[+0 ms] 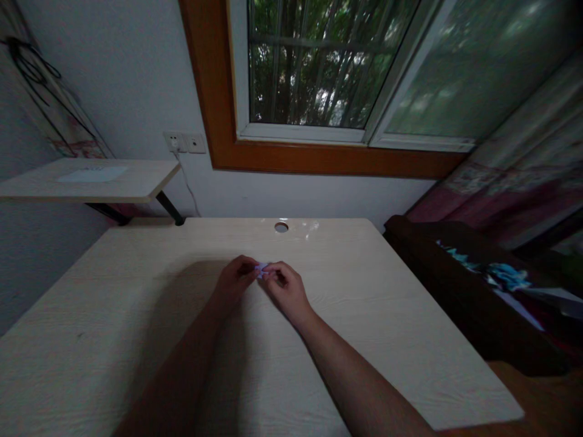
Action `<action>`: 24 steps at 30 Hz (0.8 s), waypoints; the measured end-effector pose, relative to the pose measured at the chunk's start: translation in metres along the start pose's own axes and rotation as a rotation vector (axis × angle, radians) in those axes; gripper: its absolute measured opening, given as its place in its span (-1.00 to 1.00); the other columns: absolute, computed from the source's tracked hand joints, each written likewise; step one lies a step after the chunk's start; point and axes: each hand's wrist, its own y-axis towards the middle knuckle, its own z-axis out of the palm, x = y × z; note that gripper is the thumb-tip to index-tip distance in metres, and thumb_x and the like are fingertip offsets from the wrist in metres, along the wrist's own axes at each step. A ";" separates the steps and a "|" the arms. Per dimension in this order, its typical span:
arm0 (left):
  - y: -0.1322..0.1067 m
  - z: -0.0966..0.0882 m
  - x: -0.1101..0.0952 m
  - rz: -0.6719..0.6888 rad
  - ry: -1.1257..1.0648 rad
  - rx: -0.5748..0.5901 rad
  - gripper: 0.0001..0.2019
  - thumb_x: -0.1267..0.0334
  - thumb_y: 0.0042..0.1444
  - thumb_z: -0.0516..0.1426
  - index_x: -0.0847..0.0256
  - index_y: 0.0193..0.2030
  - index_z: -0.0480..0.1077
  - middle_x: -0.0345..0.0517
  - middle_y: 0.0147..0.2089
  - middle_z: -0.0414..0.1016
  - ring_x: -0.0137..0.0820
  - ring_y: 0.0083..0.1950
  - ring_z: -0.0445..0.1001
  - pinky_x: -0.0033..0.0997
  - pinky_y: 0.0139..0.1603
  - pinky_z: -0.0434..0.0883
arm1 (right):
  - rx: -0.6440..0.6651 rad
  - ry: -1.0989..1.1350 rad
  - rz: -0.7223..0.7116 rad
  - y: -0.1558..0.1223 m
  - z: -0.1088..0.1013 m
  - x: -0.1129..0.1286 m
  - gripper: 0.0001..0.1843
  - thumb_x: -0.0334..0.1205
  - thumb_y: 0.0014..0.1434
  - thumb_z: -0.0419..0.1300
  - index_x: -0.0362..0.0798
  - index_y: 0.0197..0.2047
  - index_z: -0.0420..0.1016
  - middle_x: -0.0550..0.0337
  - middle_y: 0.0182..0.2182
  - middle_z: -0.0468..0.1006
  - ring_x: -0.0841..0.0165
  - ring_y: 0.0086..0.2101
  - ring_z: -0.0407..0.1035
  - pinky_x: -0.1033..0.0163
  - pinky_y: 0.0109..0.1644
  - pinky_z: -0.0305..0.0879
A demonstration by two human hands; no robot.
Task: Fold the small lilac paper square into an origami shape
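Observation:
Both my hands rest on a pale wooden desk [136,315], meeting near its middle. My left hand [234,282] and my right hand [286,290] each pinch a small pale lilac piece [262,271], perhaps folded paper, held between the fingertips of both. Fingers of both hands are curled closed round it. Most of the small piece is hidden by the fingers.
A round cable hole [281,227] sits at the desk's far edge. A raised side shelf [91,181] with a sheet on it stands at the left. Wall sockets [184,142] and a window [314,67] are behind. A dark bed frame [455,291] lies right.

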 end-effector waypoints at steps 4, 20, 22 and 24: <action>0.000 -0.001 0.000 0.026 -0.015 0.014 -0.79 0.17 0.13 0.30 0.19 -0.14 0.48 -0.17 -0.25 0.52 -0.39 -0.22 0.49 -0.41 -0.13 0.41 | 0.018 -0.025 -0.043 0.000 0.000 0.000 -0.89 -0.24 0.20 0.24 0.00 -0.20 0.58 0.18 -0.33 0.54 0.36 -0.34 0.41 0.26 -0.20 0.35; 0.000 0.001 0.002 -0.043 0.011 -0.042 -0.78 0.14 0.05 0.34 0.21 -0.27 0.48 -0.18 -0.34 0.54 -0.40 -0.29 0.50 -0.45 -0.22 0.41 | -0.025 -0.027 -0.048 0.000 -0.001 0.002 -0.81 -0.24 0.22 0.24 0.04 -0.07 0.54 0.21 -0.34 0.48 0.36 -0.32 0.40 0.25 -0.18 0.36; -0.001 0.003 0.003 -0.053 -0.003 -0.033 -0.78 0.15 0.04 0.35 0.21 -0.27 0.47 -0.19 -0.35 0.54 -0.41 -0.30 0.50 -0.45 -0.23 0.41 | -0.031 -0.026 -0.067 0.000 -0.002 0.004 -0.82 -0.23 0.23 0.25 0.05 -0.08 0.55 0.20 -0.31 0.50 0.35 -0.30 0.41 0.24 -0.18 0.35; -0.002 0.005 0.002 -0.057 -0.031 -0.022 -0.77 0.15 0.03 0.36 0.21 -0.28 0.47 -0.20 -0.36 0.54 -0.42 -0.31 0.49 -0.46 -0.23 0.41 | -0.021 -0.025 -0.087 0.000 -0.002 0.006 -0.86 -0.21 0.24 0.25 0.06 -0.12 0.57 0.17 -0.27 0.53 0.33 -0.26 0.42 0.23 -0.16 0.35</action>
